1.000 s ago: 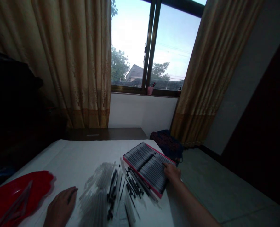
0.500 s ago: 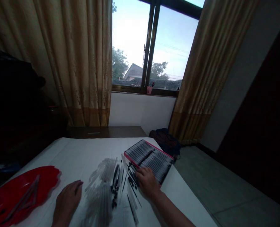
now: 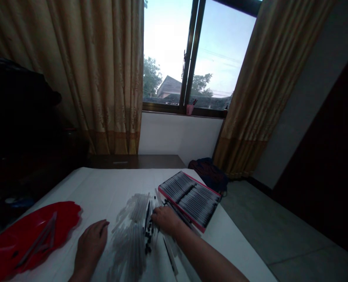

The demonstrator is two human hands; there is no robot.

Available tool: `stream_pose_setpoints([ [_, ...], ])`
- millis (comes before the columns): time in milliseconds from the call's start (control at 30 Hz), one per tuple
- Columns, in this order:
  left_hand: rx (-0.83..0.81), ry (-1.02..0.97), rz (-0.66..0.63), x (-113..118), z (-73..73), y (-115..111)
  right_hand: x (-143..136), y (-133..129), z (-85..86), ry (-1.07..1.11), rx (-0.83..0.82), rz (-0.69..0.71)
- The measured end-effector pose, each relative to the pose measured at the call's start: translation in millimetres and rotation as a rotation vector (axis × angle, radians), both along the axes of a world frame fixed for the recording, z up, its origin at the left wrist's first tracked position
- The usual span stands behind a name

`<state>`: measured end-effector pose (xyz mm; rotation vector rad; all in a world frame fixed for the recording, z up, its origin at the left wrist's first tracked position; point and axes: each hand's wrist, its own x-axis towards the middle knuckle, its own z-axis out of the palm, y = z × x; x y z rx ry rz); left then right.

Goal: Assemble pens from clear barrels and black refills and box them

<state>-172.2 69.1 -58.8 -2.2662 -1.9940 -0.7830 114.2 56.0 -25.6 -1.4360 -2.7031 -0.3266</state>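
My right hand reaches over the black pen parts, fingers bent down among the caps and thin dark sticks. Its fingertips look pinched together; what they hold is hidden. To the left my left hand rests on the white table, holding nothing, its fingers loosely stretched. Between the hands lies a loose heap of clear pen barrels. Beyond my right hand, a red-edged tray carries rows of clear pens with black ends.
A red scalloped plastic dish with a few clear tubes in it sits at the left. Dark fabric is heaped on the floor past the table's right corner. A low brown cabinet stands behind the table; a pink cup stands on the windowsill.
My right hand has moved left, from beside the tray's edge to the black pen parts. My left hand stays in about the same place; the view has shifted slightly.
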Motion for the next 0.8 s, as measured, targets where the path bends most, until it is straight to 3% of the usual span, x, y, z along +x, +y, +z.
stream_pose_setpoints([
  [333,-0.027,-0.012,0.003,1,0.6,0,11,-11,6.6,0.055,0.020,0.091],
  [500,-0.006,-0.020,0.009,0,-0.1,1,18,-40,9.2,0.252,0.102,-0.008],
  [567,0.001,-0.015,0.007,-1,-0.5,2,20,-57,6.6,0.468,0.141,-0.109],
  [633,0.002,-0.008,0.004,-1,-0.8,2,21,-74,1.6,0.898,0.137,-0.234],
  [700,-0.005,-0.004,0.004,-1,-0.6,2,21,-88,-4.2,1.308,0.070,-0.344],
  [800,-0.036,-0.001,0.014,-1,1.6,2,21,-103,-11.9,1.693,-0.068,-0.423],
])
